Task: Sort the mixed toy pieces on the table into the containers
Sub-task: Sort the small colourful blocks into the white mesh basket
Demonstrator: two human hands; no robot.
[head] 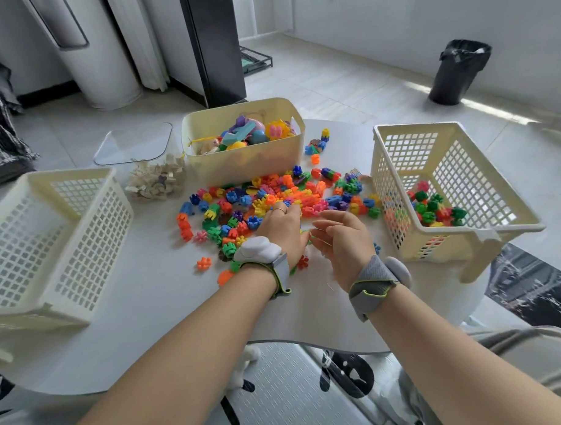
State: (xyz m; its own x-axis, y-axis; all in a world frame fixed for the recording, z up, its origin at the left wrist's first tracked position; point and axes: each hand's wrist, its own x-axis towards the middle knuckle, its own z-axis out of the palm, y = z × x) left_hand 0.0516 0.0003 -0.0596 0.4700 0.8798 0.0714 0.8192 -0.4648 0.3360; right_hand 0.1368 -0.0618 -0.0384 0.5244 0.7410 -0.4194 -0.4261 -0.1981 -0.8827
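The toy pieces (272, 193) lie in a bright heap at the middle of the white table (168, 311). A few strays sit nearer the person, and more are already inside the right basket (389, 176).

The left hand (281, 226) rests palm down on the heap. Its fingertips are buried among the pieces, so whether it has hold of one cannot be told. The right hand (342, 242) hovers just beside it with fingers loosely curled and nothing plainly in them. A scrap of green between the hands is too blurred to place.

The left basket (93, 250) is cut off by the frame. A cream bin (245, 162) of mixed toys stands behind the heap, next to a clear tub (137, 144) of pale wooden bits.

Bare tabletop runs from the heap to the curved near edge.
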